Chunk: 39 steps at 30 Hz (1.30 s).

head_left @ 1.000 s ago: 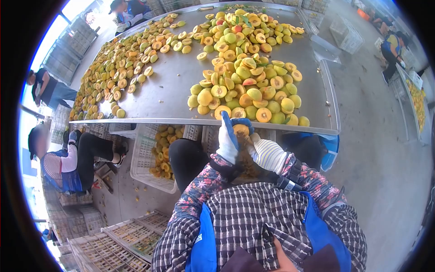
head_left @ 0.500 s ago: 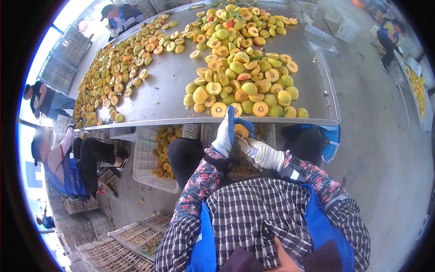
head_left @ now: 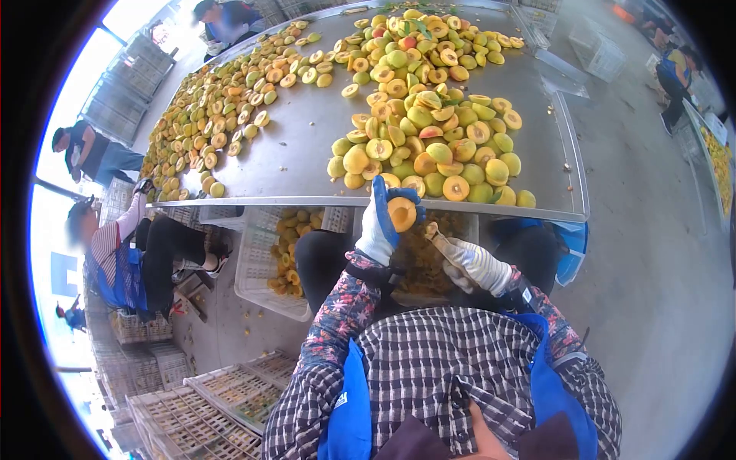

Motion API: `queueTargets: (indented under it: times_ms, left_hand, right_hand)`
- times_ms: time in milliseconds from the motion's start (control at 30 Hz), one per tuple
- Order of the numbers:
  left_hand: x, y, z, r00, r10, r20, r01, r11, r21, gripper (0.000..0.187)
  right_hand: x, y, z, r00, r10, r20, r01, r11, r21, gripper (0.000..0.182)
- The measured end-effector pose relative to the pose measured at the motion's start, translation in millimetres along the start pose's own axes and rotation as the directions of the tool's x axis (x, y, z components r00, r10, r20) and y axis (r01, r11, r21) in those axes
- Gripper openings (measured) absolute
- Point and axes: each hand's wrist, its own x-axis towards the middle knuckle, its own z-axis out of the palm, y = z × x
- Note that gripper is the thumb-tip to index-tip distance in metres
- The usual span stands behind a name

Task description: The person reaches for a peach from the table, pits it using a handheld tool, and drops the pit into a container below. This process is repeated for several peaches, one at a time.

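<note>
Head view, left hand (head_left: 381, 226) grip closed around peach half (head_left: 402, 214) (cut face up), right hand (head_left: 475, 266) clasping knife (head_left: 437, 238) beside it.

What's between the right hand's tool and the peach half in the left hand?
Nothing visible. The left hand holds the peach half cut face up; the right hand holds a small tool just right of it, open air between.

Open work shed, grey concrete floor (head_left: 652, 253), hard daylight from the left.

Long steel table (head_left: 307, 153) heaped with halved yellow fruit (head_left: 230, 100). White plastic crates (head_left: 261, 261) under its near edge; more crates (head_left: 207, 399) stacked on the floor. Seated workers (head_left: 123, 245) along the left side; a second table (head_left: 717, 161) far right.
</note>
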Motion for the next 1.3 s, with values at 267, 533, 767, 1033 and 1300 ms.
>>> queueTargets:
  times_ms: [267, 533, 767, 1033, 1300]
  left_hand:
    - [-30, 109, -57, 0.811, 0.560, -0.170, -0.034, 0.335, 0.942, 0.032]
    - [23, 78, -13, 0.933, 0.347, 0.098, -0.006, -0.257, 0.966, 0.043]
    - [58, 39, -9, 0.988, 0.139, -0.067, 0.115, -0.375, 0.920, 0.069]
    - [32, 30, 0, 0.986, 0.165, -0.002, -0.152, 0.913, 0.378, 0.037]
    - [8, -8, 18, 0.995, 0.043, 0.094, -0.024, 0.980, -0.197, 0.045]
  right_hand:
    - [17, 42, -42, 0.961, -0.254, -0.105, 0.000, 0.385, -0.923, 0.044]
    - [25, 39, -34, 0.983, -0.173, -0.069, -0.007, 0.337, -0.942, 0.049]
    - [27, 58, -46, 0.966, -0.254, -0.037, 0.051, 0.331, -0.942, 0.050]
    - [16, 27, -32, 0.816, -0.573, -0.073, 0.321, 0.555, -0.768, 0.040]
    - [27, -18, -3, 0.522, -0.853, -0.016, 0.349, 0.231, -0.908, 0.034]
